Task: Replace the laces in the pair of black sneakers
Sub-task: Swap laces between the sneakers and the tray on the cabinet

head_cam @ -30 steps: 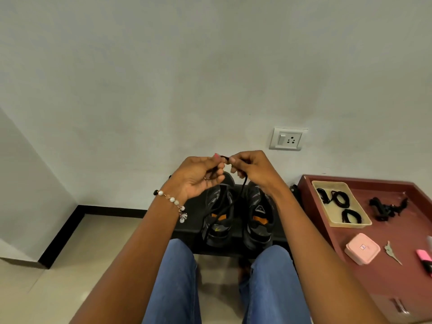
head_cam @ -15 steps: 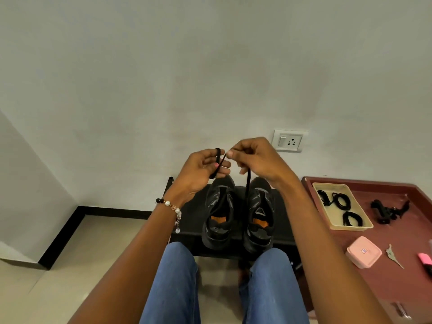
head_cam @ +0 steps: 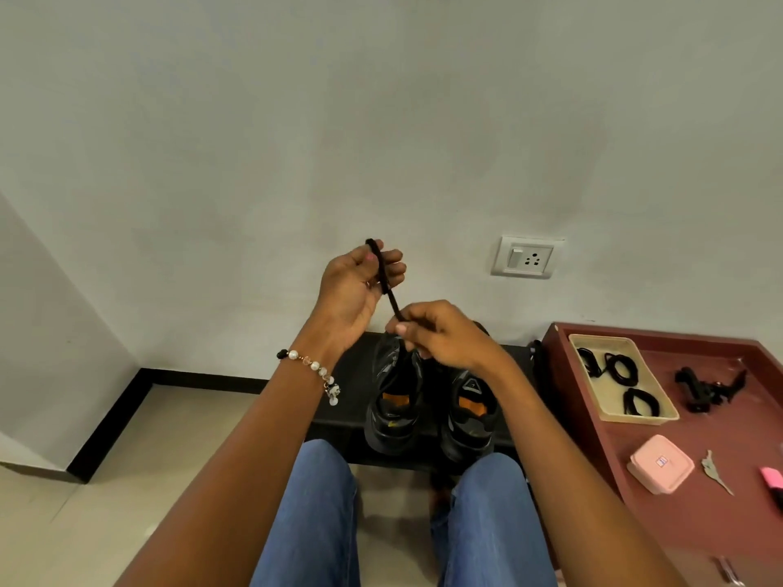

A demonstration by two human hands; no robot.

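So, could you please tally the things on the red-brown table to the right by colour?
Black: 4 (three lace bundles in the beige tray, one clip-like object)
Beige: 1 (tray)
Pink: 2 (box, marker at the picture's edge)
Silver: 1 (key)
Total: 8

Left hand [head_cam: 356, 286]: raised higher than the right, palm turned toward the camera, fingers curled closed.
Right hand [head_cam: 440, 336]: lower and just beside the left, thumb and forefinger pinched together.
Arms: both bare, stretched forward, converging.
Left wrist: slightly bent back.
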